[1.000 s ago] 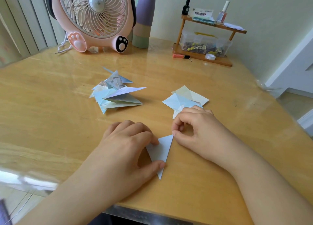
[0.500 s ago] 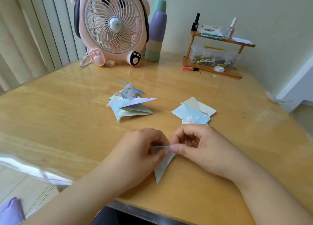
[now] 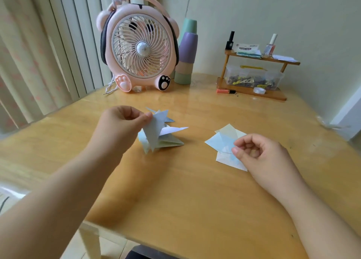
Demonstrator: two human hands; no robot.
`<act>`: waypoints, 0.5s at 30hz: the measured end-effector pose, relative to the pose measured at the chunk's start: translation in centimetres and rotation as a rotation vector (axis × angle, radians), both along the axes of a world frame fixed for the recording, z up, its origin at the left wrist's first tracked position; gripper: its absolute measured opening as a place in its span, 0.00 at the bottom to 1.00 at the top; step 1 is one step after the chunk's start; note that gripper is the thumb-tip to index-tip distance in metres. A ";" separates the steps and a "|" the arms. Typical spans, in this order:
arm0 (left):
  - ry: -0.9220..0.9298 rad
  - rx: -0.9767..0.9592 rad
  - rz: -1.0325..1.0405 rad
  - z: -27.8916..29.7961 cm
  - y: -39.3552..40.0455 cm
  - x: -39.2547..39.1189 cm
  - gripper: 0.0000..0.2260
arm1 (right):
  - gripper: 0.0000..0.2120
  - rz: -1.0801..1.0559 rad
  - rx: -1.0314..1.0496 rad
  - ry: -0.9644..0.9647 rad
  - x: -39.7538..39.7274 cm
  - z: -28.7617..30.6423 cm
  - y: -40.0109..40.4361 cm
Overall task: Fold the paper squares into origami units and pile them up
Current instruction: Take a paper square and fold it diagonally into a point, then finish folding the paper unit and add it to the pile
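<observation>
My left hand (image 3: 121, 128) pinches a folded pale-blue origami unit (image 3: 155, 130) by its upper edge. It holds the unit just over the pile of folded units (image 3: 173, 141) in the middle of the wooden table (image 3: 175, 196). My right hand (image 3: 261, 155) sits at the small stack of paper squares (image 3: 230, 131) to the right. Its fingers are curled, and its thumb and forefinger pinch the near edge of the top light-blue square (image 3: 219, 143), which bows slightly there.
A pink animal-shaped desk fan (image 3: 140, 51) stands at the back of the table, with stacked pastel cups (image 3: 186, 51) beside it. A small wooden shelf (image 3: 252, 91) with bottles and a clear box sits at the back right. The table's near edge runs below my forearms.
My left hand lifted the folded unit off the table in front of me and carried it up and left to the pile. My right hand let go of it and moved right to the squares.
</observation>
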State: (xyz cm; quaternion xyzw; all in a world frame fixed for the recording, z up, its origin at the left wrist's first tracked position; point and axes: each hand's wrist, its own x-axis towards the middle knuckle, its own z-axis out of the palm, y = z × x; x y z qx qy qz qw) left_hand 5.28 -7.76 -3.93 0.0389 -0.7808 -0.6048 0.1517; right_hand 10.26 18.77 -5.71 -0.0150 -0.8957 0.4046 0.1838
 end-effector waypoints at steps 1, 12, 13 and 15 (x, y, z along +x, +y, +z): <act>-0.025 -0.028 0.009 -0.3 0.1 -0.8 0.10 | 0.04 -0.028 0.048 -0.007 -0.2 0.0 0.2; 0.297 -0.667 0.090 -1.1 2.9 -2.8 0.09 | 0.28 -0.006 0.360 -0.255 -1.7 -0.9 0.0; 0.388 -0.688 0.046 -0.5 3.6 -2.4 0.08 | 0.27 -0.006 0.342 -0.235 -1.7 -1.0 0.0; 0.469 -0.707 -0.097 0.8 5.3 -1.5 0.04 | 0.24 -0.008 0.298 -0.212 -1.5 -0.9 -0.2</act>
